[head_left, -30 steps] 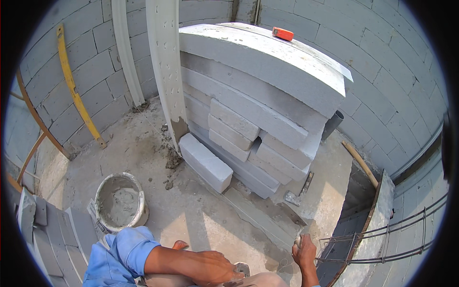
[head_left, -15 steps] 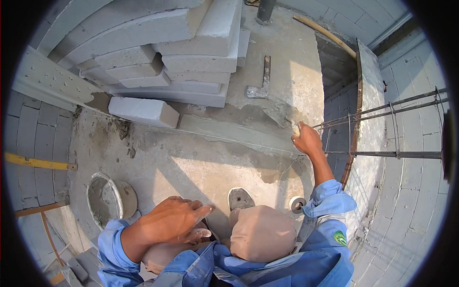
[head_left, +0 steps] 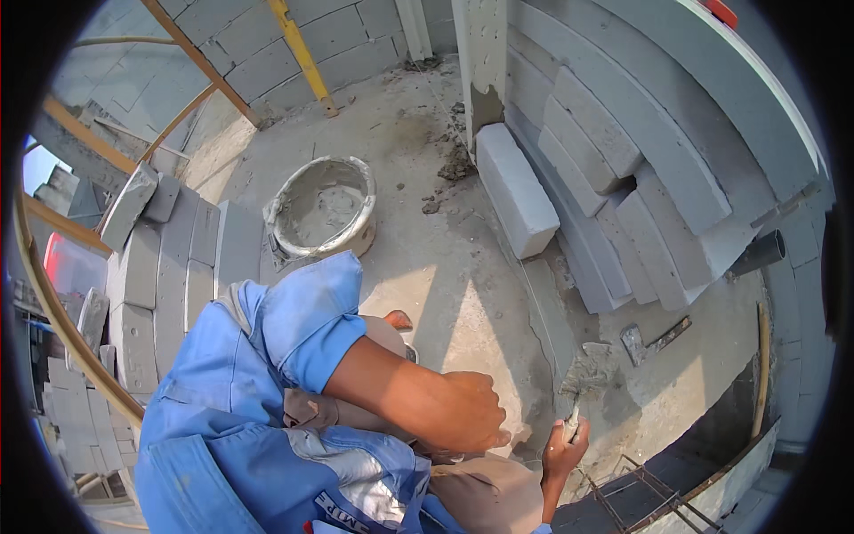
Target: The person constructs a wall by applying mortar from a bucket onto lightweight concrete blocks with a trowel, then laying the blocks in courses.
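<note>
In my right hand (head_left: 562, 452) is the pale handle of a trowel (head_left: 587, 369), gripped with wrapped fingers. The mortar-smeared blade lies at the near end of a strip of grey mortar (head_left: 550, 311) on the floor. My left hand (head_left: 467, 411) hovers over my knees, back upward, fingers loosely bent and nothing visible in them; its palm is hidden. A white block (head_left: 516, 196) stands at the strip's far end. Beyond the trowel lies a mortar-crusted hammer-like tool (head_left: 633, 343). A bucket (head_left: 365, 169) holding wet mortar is ahead, left of the strip.
Pale blocks (head_left: 649, 178) are stacked along the right, with a dark pipe (head_left: 761, 254) beside them. A pit edge and a rebar cage (head_left: 636, 494) lie at lower right. More blocks (head_left: 138, 267) pile up at left. A yellow bar (head_left: 302, 58) leans on the far wall.
My view has swung left toward the bucket and left-hand blocks. My right hand keeps hold of the trowel, its blade now plainer to see. My left hand has turned back-upward.
</note>
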Demonstrator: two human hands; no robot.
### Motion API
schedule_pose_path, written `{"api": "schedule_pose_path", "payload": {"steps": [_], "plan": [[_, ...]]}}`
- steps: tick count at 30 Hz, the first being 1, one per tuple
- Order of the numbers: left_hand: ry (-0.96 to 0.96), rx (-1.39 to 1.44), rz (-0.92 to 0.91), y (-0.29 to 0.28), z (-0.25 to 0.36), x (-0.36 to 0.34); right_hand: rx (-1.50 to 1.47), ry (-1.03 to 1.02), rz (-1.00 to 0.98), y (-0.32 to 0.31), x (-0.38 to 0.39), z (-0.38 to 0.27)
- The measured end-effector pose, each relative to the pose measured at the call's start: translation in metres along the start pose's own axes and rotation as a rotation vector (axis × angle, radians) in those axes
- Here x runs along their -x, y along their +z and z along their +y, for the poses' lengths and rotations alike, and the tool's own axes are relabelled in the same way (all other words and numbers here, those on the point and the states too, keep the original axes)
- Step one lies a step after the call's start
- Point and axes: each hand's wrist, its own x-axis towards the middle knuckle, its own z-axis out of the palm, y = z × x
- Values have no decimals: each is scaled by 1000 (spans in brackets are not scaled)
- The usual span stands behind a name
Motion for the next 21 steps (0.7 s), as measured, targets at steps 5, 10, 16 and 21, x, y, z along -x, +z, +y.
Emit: {"api": "schedule_pose_path", "payload": {"steps": [5,10,16,21], "plan": [[-90,-20,34,7,42,28,83,-518,-433,90,-59,-106],[-520,47,199,26,60,16,259,-1087,-628,163,-93,-268],[-567,10,269,29,42,5,734,-1478,-105,282,-121,-362],[-222,-11,227,43,13,62,369,-1479,-374,311,-102,-347]]}}
